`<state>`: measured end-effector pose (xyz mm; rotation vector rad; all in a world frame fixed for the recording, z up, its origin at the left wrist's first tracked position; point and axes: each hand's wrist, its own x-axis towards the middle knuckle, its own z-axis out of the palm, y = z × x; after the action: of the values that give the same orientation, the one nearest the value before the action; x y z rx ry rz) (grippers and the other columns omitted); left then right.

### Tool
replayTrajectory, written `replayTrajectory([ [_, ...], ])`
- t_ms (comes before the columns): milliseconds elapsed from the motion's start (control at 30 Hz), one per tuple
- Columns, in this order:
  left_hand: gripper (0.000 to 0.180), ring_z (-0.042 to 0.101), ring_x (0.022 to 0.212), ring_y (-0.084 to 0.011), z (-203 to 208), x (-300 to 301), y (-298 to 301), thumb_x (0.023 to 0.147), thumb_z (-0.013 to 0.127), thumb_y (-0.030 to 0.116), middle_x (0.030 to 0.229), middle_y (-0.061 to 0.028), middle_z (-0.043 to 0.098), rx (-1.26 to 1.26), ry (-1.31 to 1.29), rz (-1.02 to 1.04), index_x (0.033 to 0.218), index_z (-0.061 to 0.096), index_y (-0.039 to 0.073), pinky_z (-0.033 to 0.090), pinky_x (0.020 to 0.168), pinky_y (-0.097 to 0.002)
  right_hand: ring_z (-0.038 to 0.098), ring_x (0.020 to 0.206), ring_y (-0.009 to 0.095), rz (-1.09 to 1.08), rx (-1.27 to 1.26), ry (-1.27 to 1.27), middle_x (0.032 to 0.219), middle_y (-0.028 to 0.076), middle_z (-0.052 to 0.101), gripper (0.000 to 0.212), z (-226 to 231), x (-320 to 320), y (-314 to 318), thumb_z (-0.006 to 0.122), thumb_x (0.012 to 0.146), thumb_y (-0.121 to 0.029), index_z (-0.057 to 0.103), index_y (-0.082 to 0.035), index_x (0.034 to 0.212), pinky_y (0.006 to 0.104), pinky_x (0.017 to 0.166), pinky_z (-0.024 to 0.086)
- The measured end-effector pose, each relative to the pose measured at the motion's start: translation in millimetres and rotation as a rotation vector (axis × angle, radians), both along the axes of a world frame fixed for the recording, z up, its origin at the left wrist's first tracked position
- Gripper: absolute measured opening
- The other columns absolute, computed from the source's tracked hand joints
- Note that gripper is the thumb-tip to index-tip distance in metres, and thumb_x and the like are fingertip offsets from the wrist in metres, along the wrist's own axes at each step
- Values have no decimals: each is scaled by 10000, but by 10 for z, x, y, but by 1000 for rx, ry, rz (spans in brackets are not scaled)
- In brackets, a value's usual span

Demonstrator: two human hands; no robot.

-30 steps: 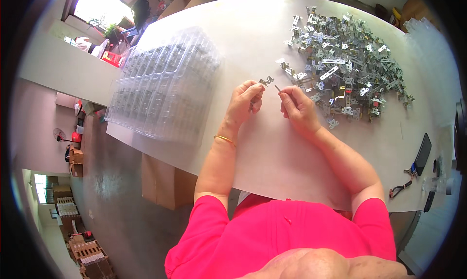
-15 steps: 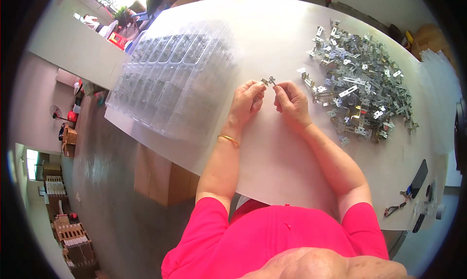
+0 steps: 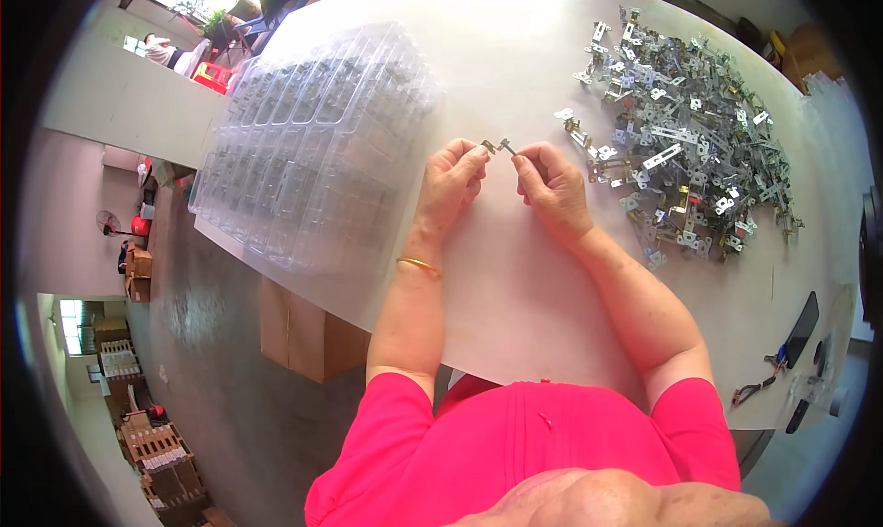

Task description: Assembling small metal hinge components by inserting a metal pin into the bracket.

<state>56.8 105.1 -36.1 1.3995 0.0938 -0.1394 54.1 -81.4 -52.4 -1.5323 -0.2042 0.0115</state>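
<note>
Both hands are raised over the table, fingertips close together. My left hand point(image 3: 451, 185), with a gold bangle on its wrist, pinches a small metal bracket point(image 3: 489, 147) between thumb and forefinger. In a like pinch, my right hand point(image 3: 557, 196) grips a small metal fitting point(image 3: 507, 146) with a thin stem. The two pieces nearly meet between the hands; whether they touch I cannot tell. To the right lies a large heap of metal brackets point(image 3: 681, 136), silver with some brass-coloured parts. Left of my hands are clear plastic compartment trays point(image 3: 308, 150) with small metal parts showing in them.
The pale table point(image 3: 524, 325) extends under everything. At its right edge lie a dark flat phone-like object point(image 3: 803, 328), pliers point(image 3: 756, 391) and clear plastic bags point(image 3: 832, 141). A cardboard box point(image 3: 308, 329) stands on the floor below the left edge.
My left hand has shifted slightly left and up with its bracket. The right hand's fitting has turned a little and moved left. The whole view has also shifted slightly.
</note>
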Motion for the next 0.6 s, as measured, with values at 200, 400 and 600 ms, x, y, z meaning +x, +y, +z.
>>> replayTrajectory([
  [200, 168, 408, 474, -13, 10, -1, 5, 1020, 637, 196, 747, 20, 595, 33, 0, -22, 923, 661, 62, 285, 410, -183, 569, 609, 50, -20, -32, -10, 689, -1, 628, 107, 30, -16, -10, 644, 1019, -125, 656, -19, 1011, 238, 553, 460],
  [400, 176, 407, 478, -18, -12, -6, -19, 1009, 670, 215, 740, 25, 589, 99, -17, -71, 916, 655, 66, 277, 422, -193, 576, 613, 58, -26, -10, -3, 702, 13, 638, 123, 54, -26, 3, 640, 1026, -137, 642, -22, 1072, 243, 556, 468],
  [600, 177, 445, 581, -6, -54, -37, -83, 1006, 683, 212, 727, 59, 570, 322, -166, -65, 917, 662, 60, 337, 500, -190, 583, 619, 71, 7, 50, 35, 726, 25, 650, 155, 17, -3, 13, 658, 1015, -140, 643, -27, 1121, 258, 556, 474],
])
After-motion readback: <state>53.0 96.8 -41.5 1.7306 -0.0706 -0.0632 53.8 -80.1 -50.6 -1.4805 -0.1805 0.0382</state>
